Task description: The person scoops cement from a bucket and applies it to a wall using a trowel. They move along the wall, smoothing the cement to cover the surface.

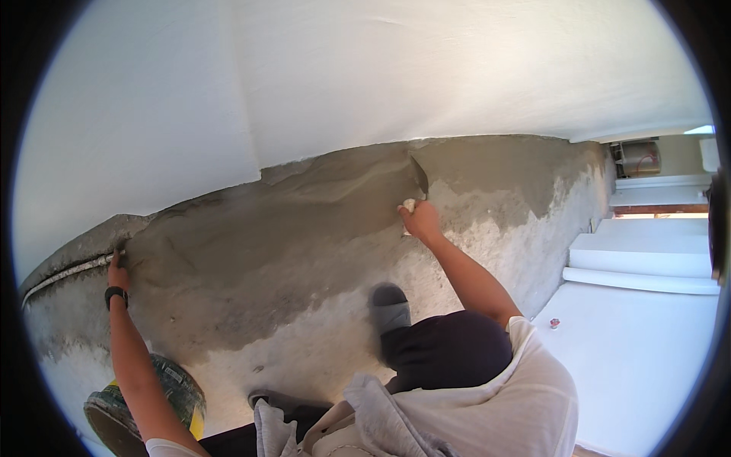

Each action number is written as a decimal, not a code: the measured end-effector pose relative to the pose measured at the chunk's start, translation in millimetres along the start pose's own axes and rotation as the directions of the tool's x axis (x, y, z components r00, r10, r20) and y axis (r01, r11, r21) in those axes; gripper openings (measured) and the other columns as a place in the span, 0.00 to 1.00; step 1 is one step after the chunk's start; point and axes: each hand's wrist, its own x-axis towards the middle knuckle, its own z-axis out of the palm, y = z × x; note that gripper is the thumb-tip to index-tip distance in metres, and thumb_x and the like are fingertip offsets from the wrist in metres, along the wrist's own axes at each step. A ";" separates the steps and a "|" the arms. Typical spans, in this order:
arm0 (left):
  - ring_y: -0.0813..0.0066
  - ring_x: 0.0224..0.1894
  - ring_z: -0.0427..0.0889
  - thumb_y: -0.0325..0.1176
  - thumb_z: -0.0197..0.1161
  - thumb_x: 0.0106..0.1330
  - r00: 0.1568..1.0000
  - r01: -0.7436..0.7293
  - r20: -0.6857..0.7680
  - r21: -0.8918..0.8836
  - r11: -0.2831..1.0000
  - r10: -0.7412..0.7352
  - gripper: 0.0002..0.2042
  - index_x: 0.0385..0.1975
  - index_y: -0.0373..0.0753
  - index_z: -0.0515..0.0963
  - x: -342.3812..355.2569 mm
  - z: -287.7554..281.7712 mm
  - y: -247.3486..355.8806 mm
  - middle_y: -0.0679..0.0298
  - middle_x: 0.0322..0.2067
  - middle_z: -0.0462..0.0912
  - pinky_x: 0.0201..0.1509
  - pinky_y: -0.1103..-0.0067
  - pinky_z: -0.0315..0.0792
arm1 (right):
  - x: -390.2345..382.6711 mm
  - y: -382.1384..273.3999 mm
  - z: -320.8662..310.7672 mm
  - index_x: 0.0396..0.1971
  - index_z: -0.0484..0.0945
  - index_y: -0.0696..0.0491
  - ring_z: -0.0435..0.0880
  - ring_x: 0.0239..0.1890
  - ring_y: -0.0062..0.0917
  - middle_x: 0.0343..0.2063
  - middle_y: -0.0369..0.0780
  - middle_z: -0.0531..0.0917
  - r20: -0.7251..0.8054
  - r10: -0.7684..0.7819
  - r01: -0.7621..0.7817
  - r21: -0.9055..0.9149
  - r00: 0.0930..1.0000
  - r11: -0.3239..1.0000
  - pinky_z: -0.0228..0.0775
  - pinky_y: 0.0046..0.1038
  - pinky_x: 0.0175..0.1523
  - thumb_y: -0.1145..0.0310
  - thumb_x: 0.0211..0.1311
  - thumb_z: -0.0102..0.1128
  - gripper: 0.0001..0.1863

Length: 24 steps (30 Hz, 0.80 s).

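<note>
In my right hand [420, 221] is a trowel, its pale handle wrapped by my fingers. The trowel's dark blade [419, 177] stands against the wet grey mortar [282, 221] near the white wall. Far to the left, my left hand [117, 268], with a black band at the wrist, is closed at the end of a thin, pale, mortar-stained pipe [72, 270]. The fingertips there are small and partly hidden. Smoothed mortar stretches between my two hands along the foot of the wall.
A dark, mortar-stained bucket [179, 388] with a yellow patch stands beside my left forearm. My shoes [391, 301] rest on the rough, pale floor [320, 343]. White ledges [640, 255] and a small reddish object [554, 324] are at right; a metal container [640, 158] is farther back.
</note>
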 end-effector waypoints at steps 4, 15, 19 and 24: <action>0.57 0.69 0.69 0.16 0.41 0.56 1.000 -0.015 0.016 -0.047 0.999 0.016 0.37 0.71 0.43 0.64 -5.8 -3.5 2.3 0.52 0.65 0.72 0.71 0.72 0.63 | -38.9 -52.9 6.1 0.30 0.82 0.63 0.86 0.32 0.47 0.24 0.53 0.84 0.091 -0.040 0.029 0.110 0.995 0.994 0.76 0.41 0.38 0.51 0.60 0.66 0.24; 0.56 0.69 0.69 0.14 0.42 0.57 0.999 -0.003 0.037 0.026 1.000 0.003 0.37 0.71 0.42 0.63 -13.1 -7.9 20.8 0.50 0.66 0.71 0.71 0.72 0.63 | -121.6 -153.6 35.2 0.33 0.80 0.64 0.86 0.33 0.47 0.27 0.54 0.84 0.401 -0.329 0.248 0.241 0.855 0.938 0.76 0.43 0.39 0.48 0.60 0.64 0.27; 0.55 0.69 0.68 0.13 0.42 0.57 0.988 0.108 0.123 -0.141 0.984 -0.091 0.37 0.71 0.40 0.63 -11.9 -10.1 23.4 0.49 0.66 0.70 0.71 0.71 0.63 | -103.5 -123.8 19.3 0.33 0.80 0.60 0.85 0.32 0.47 0.26 0.52 0.84 0.284 -0.369 0.284 0.297 0.885 0.911 0.75 0.43 0.38 0.47 0.60 0.64 0.26; 0.53 0.68 0.70 0.13 0.43 0.56 0.999 -0.050 -0.005 0.012 0.999 0.050 0.37 0.71 0.42 0.63 -8.5 -2.2 5.9 0.48 0.65 0.71 0.70 0.70 0.65 | -18.0 -19.7 -35.0 0.36 0.81 0.60 0.85 0.35 0.51 0.29 0.55 0.84 -0.138 -0.127 0.121 -0.050 0.982 0.991 0.76 0.43 0.39 0.55 0.62 0.64 0.20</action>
